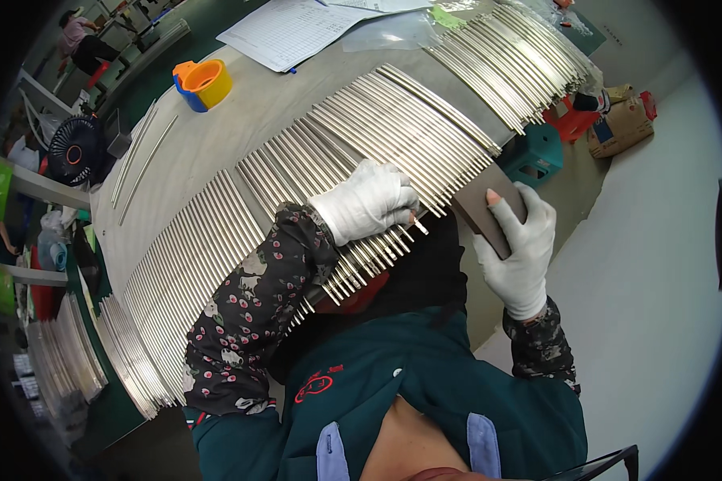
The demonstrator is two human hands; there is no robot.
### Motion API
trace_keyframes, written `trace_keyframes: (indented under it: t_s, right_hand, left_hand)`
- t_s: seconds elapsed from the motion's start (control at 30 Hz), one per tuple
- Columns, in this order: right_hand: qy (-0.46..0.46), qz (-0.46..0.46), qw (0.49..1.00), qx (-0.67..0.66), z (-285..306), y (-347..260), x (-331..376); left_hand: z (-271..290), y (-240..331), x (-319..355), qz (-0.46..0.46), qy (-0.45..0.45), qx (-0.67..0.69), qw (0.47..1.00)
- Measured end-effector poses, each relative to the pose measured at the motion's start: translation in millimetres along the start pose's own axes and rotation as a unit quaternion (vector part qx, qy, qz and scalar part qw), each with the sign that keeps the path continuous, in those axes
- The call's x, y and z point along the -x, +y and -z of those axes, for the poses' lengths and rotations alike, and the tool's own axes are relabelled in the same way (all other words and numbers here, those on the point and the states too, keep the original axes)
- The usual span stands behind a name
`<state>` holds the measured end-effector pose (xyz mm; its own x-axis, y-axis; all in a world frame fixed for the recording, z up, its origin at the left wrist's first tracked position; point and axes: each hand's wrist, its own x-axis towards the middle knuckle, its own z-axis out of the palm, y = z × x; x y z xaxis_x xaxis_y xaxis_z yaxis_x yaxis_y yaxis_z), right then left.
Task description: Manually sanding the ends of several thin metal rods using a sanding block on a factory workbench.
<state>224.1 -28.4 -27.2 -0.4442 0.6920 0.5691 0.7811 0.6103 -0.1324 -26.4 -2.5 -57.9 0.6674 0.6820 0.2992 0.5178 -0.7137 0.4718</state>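
Long rows of thin silvery metal rods (192,264) lie side by side across the grey table, their near ends jutting past its front edge. My left hand (365,202), in a white glove with a bare fingertip showing, rests on the middle rows with its fingers curled. A metal rod (419,226) pokes out from under those fingers, and most of its length is hidden. Off the table's right front edge, my right hand (525,248), also gloved, grips a flat dark brown-grey block (475,207) between thumb and fingers. The block is close to the rod ends but seems apart from them.
An orange and blue tape dispenser (204,83) stands on the far left of the table, near a few loose rods (146,164). Printed sheets (285,36) lie at the back. More rods (509,64) fill the far right. A teal stool (537,156) stands below.
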Motion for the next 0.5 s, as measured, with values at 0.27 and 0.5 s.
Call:
trace_keyframes:
  t_s: [0.27,0.5]
  right_hand:
    - [0.008,-0.008,0.999,-0.053,-3.4,4.1,8.8]
    - [0.007,-0.011,0.998,-0.065,-3.1,5.4,10.7]
  left_hand:
    - [22.7,13.7,12.2,0.069,-0.014,-0.091,0.993]
    - [23.3,14.8,7.7,0.052,-0.105,-0.093,0.989]
